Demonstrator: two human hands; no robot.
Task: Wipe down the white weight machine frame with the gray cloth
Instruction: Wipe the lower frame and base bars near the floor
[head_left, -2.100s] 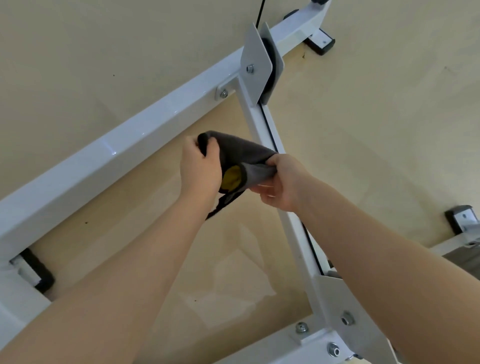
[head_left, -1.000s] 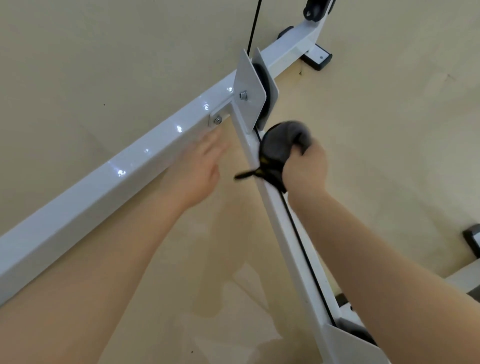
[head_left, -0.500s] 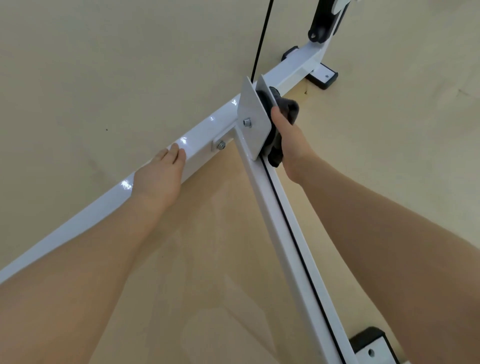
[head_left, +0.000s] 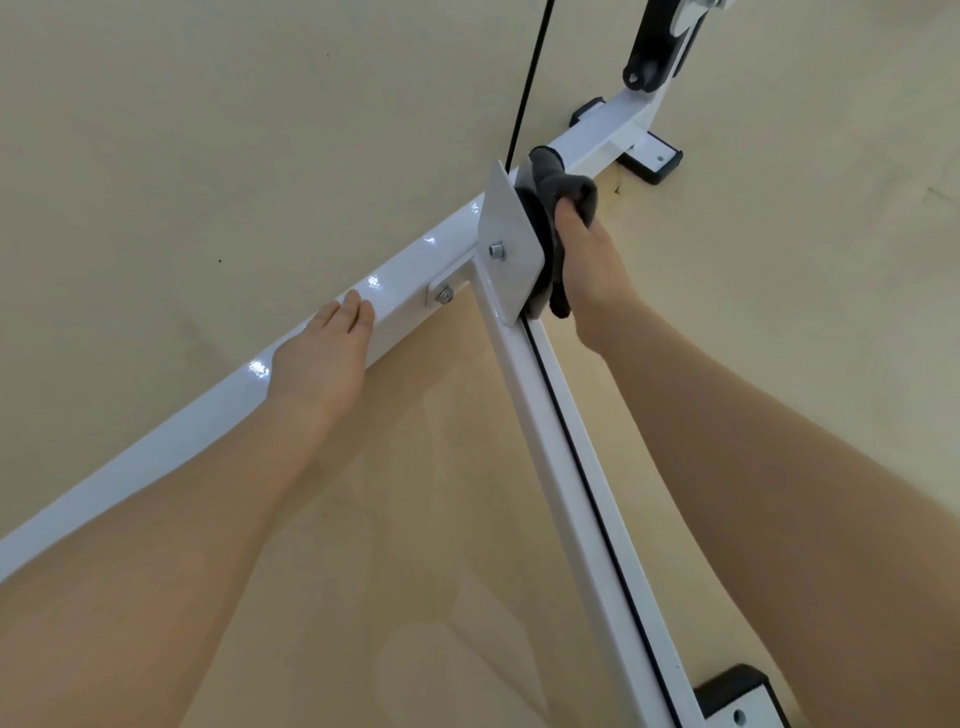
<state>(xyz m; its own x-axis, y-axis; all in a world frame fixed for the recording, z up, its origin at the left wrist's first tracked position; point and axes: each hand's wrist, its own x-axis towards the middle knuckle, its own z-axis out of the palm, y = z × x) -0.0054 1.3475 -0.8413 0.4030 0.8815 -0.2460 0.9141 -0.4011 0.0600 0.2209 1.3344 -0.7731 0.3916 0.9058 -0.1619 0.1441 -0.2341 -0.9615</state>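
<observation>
White painted steel formed the nearest part in view: we saw the white weight machine frame (head_left: 571, 467) run as a rail from the lower right edge up toward the centre, with a black strip along its right side. A black foot pad (head_left: 730, 688) sat beside the rail at the bottom edge. Both bare forearms entered from below, one on either side of this rail, above a beige floor (head_left: 208, 130).

We observed the left hand (head_left: 322, 358) lying flat on a second, glossy crossbar of the frame, fingers straight and close together, holding nothing.

Farther up, the rail met the crossbar at a bolted joint, where a white bracket plate (head_left: 509, 249) stood on edge. Just right of this plate, the right hand (head_left: 587, 260) gripped the gray cloth (head_left: 566, 187), fingers curled into the bunched fabric. The cloth was pressed against the right side of the bracket, and part of it hung below the hand.

A thin black cable (head_left: 527, 78) rose from behind the bracket. Beyond it, the crossbar ended at another black foot pad (head_left: 652, 161) and a black upright fitting (head_left: 654, 47).
</observation>
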